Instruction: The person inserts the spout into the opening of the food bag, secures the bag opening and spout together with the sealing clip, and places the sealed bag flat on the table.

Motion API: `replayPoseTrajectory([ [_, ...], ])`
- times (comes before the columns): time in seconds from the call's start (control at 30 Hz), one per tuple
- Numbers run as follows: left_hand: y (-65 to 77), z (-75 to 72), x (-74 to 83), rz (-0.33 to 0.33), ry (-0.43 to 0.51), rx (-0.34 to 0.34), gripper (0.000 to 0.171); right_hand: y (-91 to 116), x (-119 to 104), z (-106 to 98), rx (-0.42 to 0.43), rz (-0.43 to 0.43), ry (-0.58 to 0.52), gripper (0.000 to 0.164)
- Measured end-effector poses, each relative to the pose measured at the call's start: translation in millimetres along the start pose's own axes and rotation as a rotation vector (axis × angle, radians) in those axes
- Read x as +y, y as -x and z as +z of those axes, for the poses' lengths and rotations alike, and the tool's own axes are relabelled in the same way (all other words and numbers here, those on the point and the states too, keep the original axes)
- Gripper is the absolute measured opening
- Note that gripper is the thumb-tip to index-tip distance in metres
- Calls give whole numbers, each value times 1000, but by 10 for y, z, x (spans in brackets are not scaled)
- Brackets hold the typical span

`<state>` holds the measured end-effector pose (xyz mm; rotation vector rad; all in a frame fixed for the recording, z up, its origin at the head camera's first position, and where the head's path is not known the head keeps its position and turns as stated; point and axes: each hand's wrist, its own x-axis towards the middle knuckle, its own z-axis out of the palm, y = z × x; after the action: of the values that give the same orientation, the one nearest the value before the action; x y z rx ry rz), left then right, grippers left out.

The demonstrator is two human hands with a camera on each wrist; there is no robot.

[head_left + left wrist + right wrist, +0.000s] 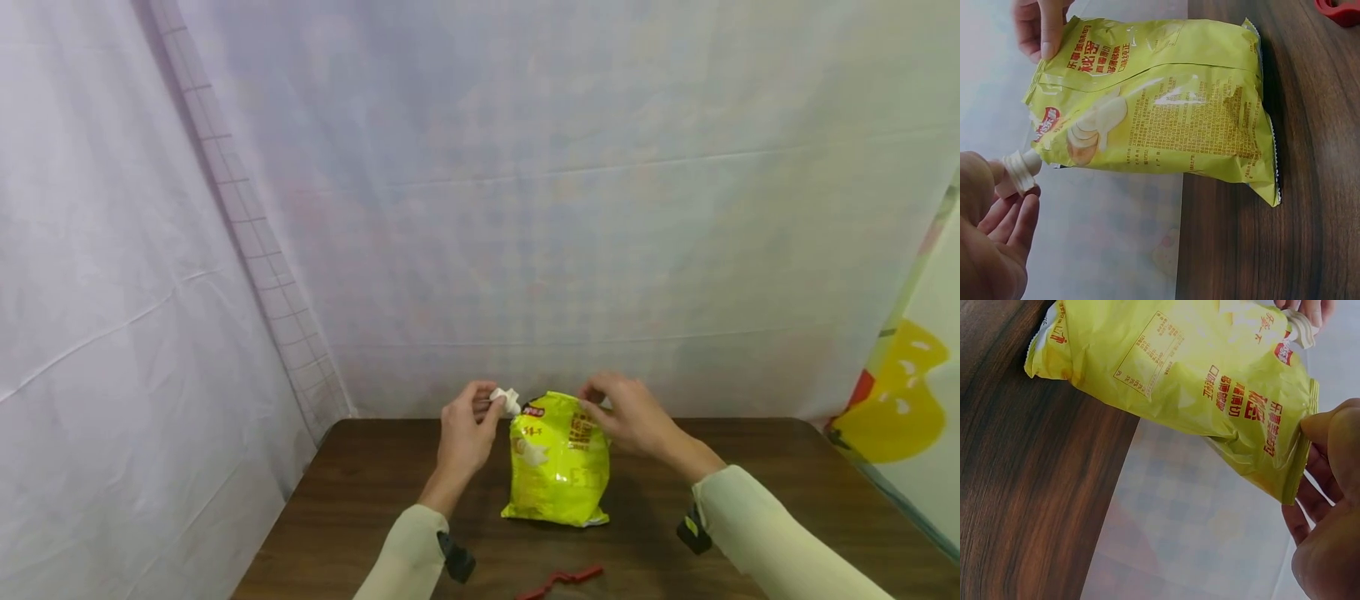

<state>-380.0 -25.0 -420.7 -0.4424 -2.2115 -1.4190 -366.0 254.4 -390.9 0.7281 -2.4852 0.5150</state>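
A yellow bag of potato chips (558, 471), printed with red lettering and sliced potatoes, stands upright on the dark wooden table. My left hand (467, 429) pinches a white plastic spout (1017, 173) with a ridged collar between thumb and fingers. The spout's narrow end meets the bag's upper left corner; whether it reaches inside is hidden. At the opposite top corner, my right hand (1335, 481) pinches the bag's crimped top edge between thumb and fingers.
On the table's near side, in front of the bag, lies a thin red plastic piece (558, 580). Pale curtains (570, 250) hang behind the table (375, 483) and along its left. A yellow and red decoration (896, 400) is at the right.
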Motion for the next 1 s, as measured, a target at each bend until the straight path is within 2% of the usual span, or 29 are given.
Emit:
replayPoseTrajectory([
  [0.2, 11, -9, 2, -13, -3, -27, 23, -6, -29, 12, -10, 12, -34, 8],
  [0.43, 36, -26, -11, -32, -6, -81, 28, -24, -67, 14, -23, 21, -55, 6],
  [0.63, 44, -26, -21, -33, 7, -97, 26, -29, -68, 11, -40, 35, -78, 8],
  [0.77, 44, -19, -24, -44, 27, -103, 26, -23, -61, 4, -55, 44, -109, 3],
  [1.0, 43, -2, -15, -48, 63, -115, 26, 1, -59, -4, -83, 56, -160, 4],
])
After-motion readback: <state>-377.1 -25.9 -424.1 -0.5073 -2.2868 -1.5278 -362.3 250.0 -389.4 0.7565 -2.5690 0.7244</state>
